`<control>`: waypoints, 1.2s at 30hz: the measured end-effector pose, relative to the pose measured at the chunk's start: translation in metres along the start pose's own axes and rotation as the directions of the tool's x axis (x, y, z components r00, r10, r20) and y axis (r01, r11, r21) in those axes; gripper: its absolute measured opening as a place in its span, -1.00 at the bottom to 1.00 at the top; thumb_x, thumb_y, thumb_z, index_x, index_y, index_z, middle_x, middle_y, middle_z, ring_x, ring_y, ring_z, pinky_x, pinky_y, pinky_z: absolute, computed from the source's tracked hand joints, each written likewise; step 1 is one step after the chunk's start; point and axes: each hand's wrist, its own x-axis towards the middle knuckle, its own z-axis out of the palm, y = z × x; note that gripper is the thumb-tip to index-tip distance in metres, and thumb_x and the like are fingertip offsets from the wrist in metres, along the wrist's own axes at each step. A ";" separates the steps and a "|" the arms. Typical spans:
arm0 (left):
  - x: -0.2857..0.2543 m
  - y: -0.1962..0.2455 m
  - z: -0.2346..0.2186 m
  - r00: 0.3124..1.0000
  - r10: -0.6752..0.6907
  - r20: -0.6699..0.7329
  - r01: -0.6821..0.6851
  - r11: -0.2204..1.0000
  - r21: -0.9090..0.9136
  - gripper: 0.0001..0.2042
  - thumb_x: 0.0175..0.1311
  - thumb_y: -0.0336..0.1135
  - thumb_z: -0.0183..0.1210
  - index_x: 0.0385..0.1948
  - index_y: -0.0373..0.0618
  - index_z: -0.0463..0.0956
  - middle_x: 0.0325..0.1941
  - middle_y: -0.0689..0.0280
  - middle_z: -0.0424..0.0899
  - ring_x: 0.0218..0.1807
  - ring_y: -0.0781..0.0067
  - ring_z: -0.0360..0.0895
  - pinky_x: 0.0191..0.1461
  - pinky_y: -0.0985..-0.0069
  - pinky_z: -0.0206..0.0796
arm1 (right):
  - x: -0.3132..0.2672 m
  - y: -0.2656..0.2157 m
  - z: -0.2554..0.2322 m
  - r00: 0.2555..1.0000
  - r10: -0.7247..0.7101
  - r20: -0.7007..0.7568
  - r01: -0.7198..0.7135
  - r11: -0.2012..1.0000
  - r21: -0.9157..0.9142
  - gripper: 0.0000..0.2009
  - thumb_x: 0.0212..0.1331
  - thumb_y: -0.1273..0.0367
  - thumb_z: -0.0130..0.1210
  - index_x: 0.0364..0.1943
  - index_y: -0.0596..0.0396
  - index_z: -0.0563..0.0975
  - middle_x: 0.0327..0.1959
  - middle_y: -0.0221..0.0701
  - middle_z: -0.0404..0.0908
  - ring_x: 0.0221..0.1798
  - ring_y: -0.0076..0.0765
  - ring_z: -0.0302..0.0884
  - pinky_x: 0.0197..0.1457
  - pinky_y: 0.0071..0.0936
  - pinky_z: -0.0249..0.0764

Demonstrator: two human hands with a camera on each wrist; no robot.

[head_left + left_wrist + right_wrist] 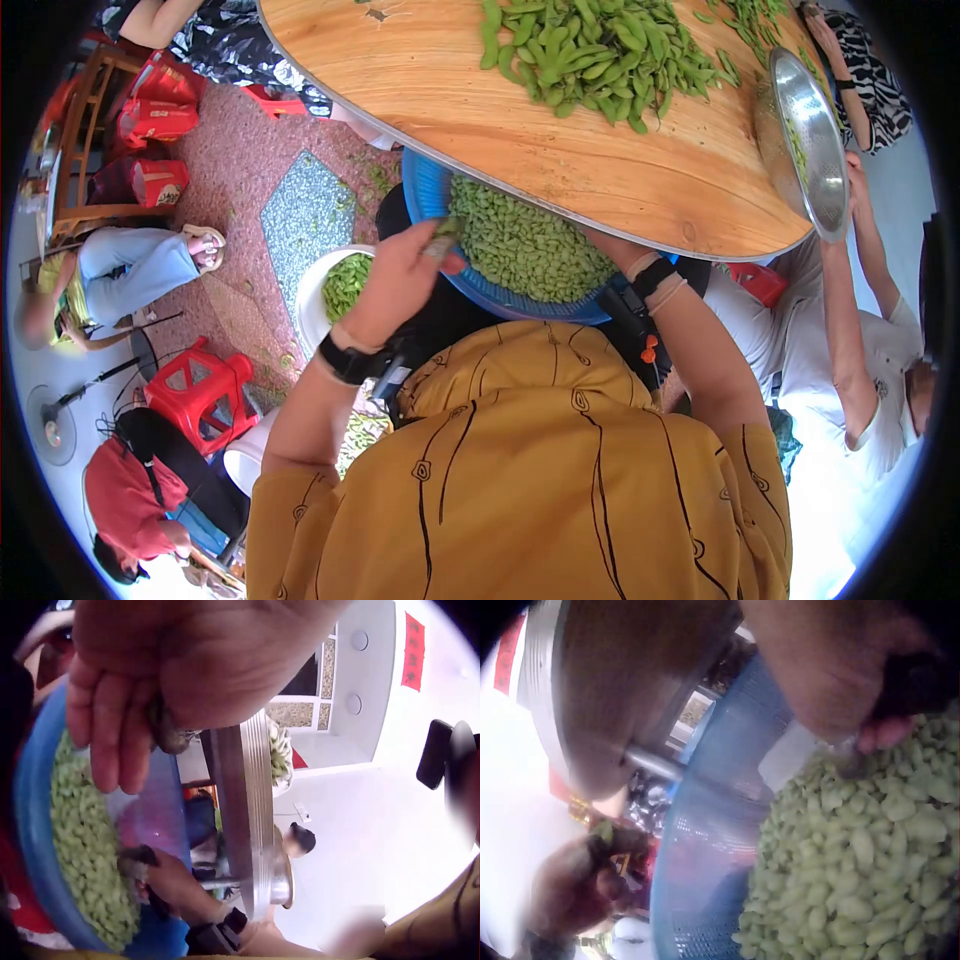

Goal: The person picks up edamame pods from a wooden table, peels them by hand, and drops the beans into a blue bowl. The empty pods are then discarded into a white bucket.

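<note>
In the head view, my left hand [395,280] is raised over the left rim of a blue basket [425,185] and pinches a small green pod [448,235]. Something dark and grey [171,739] lies at the thumb of my left hand [180,667]. Shelled green beans [535,245] fill much of the basket. The tabletop hides my right hand in the head view. Low over the beans [862,855], my right hand [840,690] has a dark, grey-tipped thing at its fingers; its grip is unclear.
A wooden tabletop [440,90] overhangs the basket, bearing a pile of pods [600,60] and a metal bowl [815,140] at its right edge. A white bucket [312,300] stands left of my forearm. Red stools [205,395] and several people are around.
</note>
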 end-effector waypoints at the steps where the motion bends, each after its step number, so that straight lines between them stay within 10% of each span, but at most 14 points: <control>1: -0.008 -0.005 -0.009 0.997 -0.056 -0.058 0.052 0.997 -0.065 -0.76 0.37 -0.43 -0.10 -0.04 -0.32 0.43 -0.36 0.22 0.65 -0.37 0.48 0.61 -0.26 0.58 0.45 | 0.000 0.005 0.000 1.000 0.002 0.007 -0.002 1.000 0.003 -0.49 0.34 0.05 -0.24 0.30 -0.06 0.23 0.39 -0.29 0.17 0.40 -0.24 0.13 0.39 -0.33 0.16; 6: -0.046 -0.035 -0.050 0.942 -0.306 -0.139 0.308 0.951 -0.014 -0.70 0.33 -0.47 -0.17 0.05 -0.32 0.36 -0.33 0.20 0.63 -0.39 0.49 0.60 -0.28 0.62 0.43 | -0.010 0.027 -0.014 0.995 0.084 0.060 -0.103 0.811 0.576 -0.52 0.32 0.10 -0.14 0.26 -0.04 0.28 0.32 -0.27 0.26 0.32 -0.21 0.22 0.31 -0.31 0.25; 12: -0.083 -0.094 -0.065 0.919 -0.290 -0.267 0.347 0.916 0.200 -0.75 0.20 -0.56 -0.14 -0.12 -0.38 0.41 -0.39 0.04 0.62 -0.33 0.28 0.65 -0.35 0.45 0.48 | -0.024 0.039 -0.027 0.979 0.131 0.156 -0.181 0.206 0.962 -0.56 0.29 0.16 -0.01 0.21 -0.01 0.33 0.24 -0.25 0.36 0.23 -0.17 0.32 0.21 -0.30 0.35; 13: -0.090 -0.109 -0.068 0.918 -0.307 -0.249 0.377 0.871 0.316 -0.77 0.20 -0.55 -0.11 -0.14 -0.38 0.42 -0.40 0.01 0.63 -0.33 0.23 0.66 -0.33 0.43 0.50 | -0.026 0.027 -0.032 0.979 0.132 0.156 -0.181 0.207 0.962 -0.56 0.29 0.16 -0.01 0.21 -0.01 0.33 0.24 -0.25 0.36 0.23 -0.17 0.32 0.21 -0.30 0.35; 15: -0.105 -0.154 -0.075 0.936 -0.262 -0.235 0.342 0.836 0.430 -0.79 0.20 -0.54 -0.09 -0.17 -0.38 0.43 -0.42 -0.01 0.63 -0.37 0.20 0.66 -0.34 0.41 0.50 | -0.026 -0.027 -0.048 0.946 0.169 0.277 -0.223 0.959 0.175 -0.69 0.28 0.28 0.04 0.06 0.02 0.40 -0.11 -0.31 0.51 -0.16 -0.32 0.47 -0.15 -0.44 0.47; 17: -0.108 -0.161 -0.075 0.953 -0.216 -0.213 0.299 0.787 0.540 -0.81 0.20 -0.53 -0.07 -0.20 -0.38 0.45 -0.44 -0.02 0.63 -0.40 0.16 0.66 -0.35 0.39 0.51 | -0.032 -0.067 -0.041 0.930 0.264 0.254 -0.338 0.886 0.317 -0.75 0.29 0.33 0.02 0.01 0.03 0.41 -0.24 -0.38 0.47 -0.32 -0.43 0.40 -0.29 -0.52 0.40; 21: -0.106 -0.151 -0.072 0.786 -0.563 -0.256 0.618 0.729 0.295 -0.78 0.24 -0.47 -0.04 -0.16 -0.40 0.46 -0.43 0.04 0.65 -0.51 0.25 0.64 -0.43 0.41 0.49 | -0.035 -0.100 -0.031 0.787 0.540 0.298 -0.589 0.517 0.621 -0.81 0.28 0.42 -0.01 -0.05 0.07 0.41 -0.42 -0.51 0.41 -0.53 -0.60 0.26 -0.47 -0.64 0.29; 26: -0.113 -0.171 -0.074 0.794 -0.577 -0.193 0.604 0.711 0.361 -0.69 0.23 -0.46 0.00 0.00 -0.37 0.43 -0.30 0.08 0.67 -0.53 0.35 0.65 -0.45 0.50 0.47 | -0.063 -0.145 -0.040 0.823 0.529 0.206 -0.537 0.608 0.585 -0.81 0.26 0.38 0.00 -0.09 0.09 0.44 -0.50 -0.56 0.35 -0.53 -0.64 0.21 -0.51 -0.66 0.20; 32: -0.116 -0.163 -0.066 0.883 -0.462 -0.085 0.408 0.665 0.625 -0.36 -0.12 -0.47 0.31 0.16 -0.08 0.39 0.21 0.02 0.42 0.24 0.07 0.36 0.28 0.36 0.22 | -0.148 -0.150 -0.087 0.814 0.573 0.096 -0.514 0.634 0.578 -0.77 0.22 0.39 0.02 -0.06 0.12 0.45 -0.44 -0.57 0.41 -0.52 -0.67 0.25 -0.51 -0.66 0.21; 36: -0.110 -0.177 -0.068 0.926 -0.367 -0.084 0.328 0.679 0.657 -0.60 0.04 -0.38 0.18 0.01 -0.12 0.48 -0.05 -0.08 0.57 0.02 -0.06 0.50 0.13 0.26 0.34 | -0.223 -0.120 -0.118 0.697 0.714 -0.062 -0.538 0.579 0.613 -0.79 0.18 0.41 0.07 -0.10 0.11 0.50 -0.41 -0.48 0.50 -0.53 -0.62 0.34 -0.50 -0.63 0.27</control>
